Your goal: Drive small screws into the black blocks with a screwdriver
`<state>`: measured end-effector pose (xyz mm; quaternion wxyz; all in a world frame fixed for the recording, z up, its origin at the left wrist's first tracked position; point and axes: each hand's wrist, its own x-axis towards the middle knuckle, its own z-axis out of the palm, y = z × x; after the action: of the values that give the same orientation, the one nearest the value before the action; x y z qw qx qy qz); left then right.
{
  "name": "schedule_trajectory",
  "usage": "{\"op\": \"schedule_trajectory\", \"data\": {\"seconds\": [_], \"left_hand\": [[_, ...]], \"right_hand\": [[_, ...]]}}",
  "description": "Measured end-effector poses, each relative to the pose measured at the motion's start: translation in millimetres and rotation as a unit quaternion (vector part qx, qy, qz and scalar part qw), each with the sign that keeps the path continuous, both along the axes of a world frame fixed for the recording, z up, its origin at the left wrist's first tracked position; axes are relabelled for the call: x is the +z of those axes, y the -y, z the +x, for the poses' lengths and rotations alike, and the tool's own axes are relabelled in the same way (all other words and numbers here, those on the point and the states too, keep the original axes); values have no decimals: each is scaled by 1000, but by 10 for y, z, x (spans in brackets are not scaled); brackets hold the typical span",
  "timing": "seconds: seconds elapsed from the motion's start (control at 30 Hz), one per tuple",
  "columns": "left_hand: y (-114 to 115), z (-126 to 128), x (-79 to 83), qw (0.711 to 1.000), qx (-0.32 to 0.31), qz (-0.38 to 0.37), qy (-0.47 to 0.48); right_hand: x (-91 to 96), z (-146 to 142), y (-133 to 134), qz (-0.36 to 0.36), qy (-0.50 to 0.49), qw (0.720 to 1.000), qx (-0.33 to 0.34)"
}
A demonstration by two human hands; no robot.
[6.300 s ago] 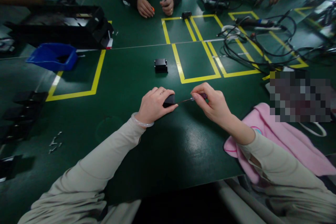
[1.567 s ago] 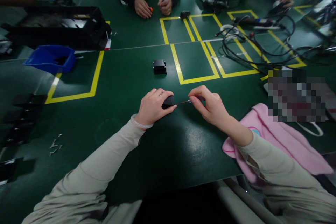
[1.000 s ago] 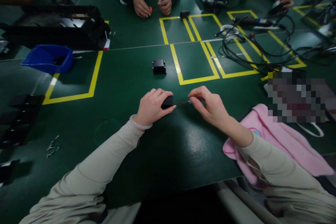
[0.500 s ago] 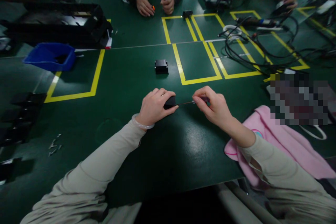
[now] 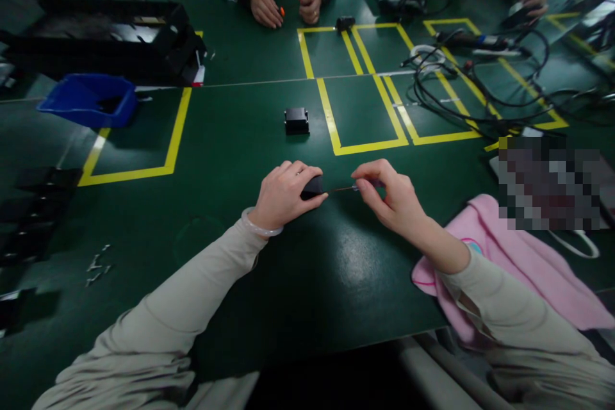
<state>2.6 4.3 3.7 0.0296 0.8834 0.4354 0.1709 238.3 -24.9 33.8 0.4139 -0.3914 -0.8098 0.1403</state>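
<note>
My left hand (image 5: 287, 192) is closed round a small black box-shaped part (image 5: 312, 188), pressing it on the green table. To its right, my right hand (image 5: 391, 195) pinches the handle of a thin screwdriver (image 5: 343, 189). The shaft points left at the black part's right end; whether the tip touches it I cannot tell. Most of the handle is hidden behind my fingers. Beyond my hands stands a second black part (image 5: 296, 121) with small shiny pieces at its sides. Several loose screws (image 5: 98, 264) lie at the left, near my left forearm.
A blue scoop-shaped bin (image 5: 89, 100) and stacked black trays (image 5: 106, 38) stand at the left. Black cables (image 5: 480, 99) sprawl at the right, beyond a pink cloth (image 5: 504, 256). Across the table (image 5: 250, 109) are a co-worker's hands (image 5: 266, 8). Yellow tape marks rectangles on the surface.
My right hand's fingers have shifted slightly on the screwdriver handle. My left hand stays on the black part, and the view has moved a little.
</note>
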Motion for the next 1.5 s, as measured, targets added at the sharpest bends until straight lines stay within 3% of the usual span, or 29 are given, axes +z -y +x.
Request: {"op": "schedule_trajectory", "data": {"seconds": [1.5], "left_hand": [[10, 13, -3, 1000, 11, 8, 2]], "right_hand": [[-39, -6, -4, 18, -5, 1000, -24]]}}
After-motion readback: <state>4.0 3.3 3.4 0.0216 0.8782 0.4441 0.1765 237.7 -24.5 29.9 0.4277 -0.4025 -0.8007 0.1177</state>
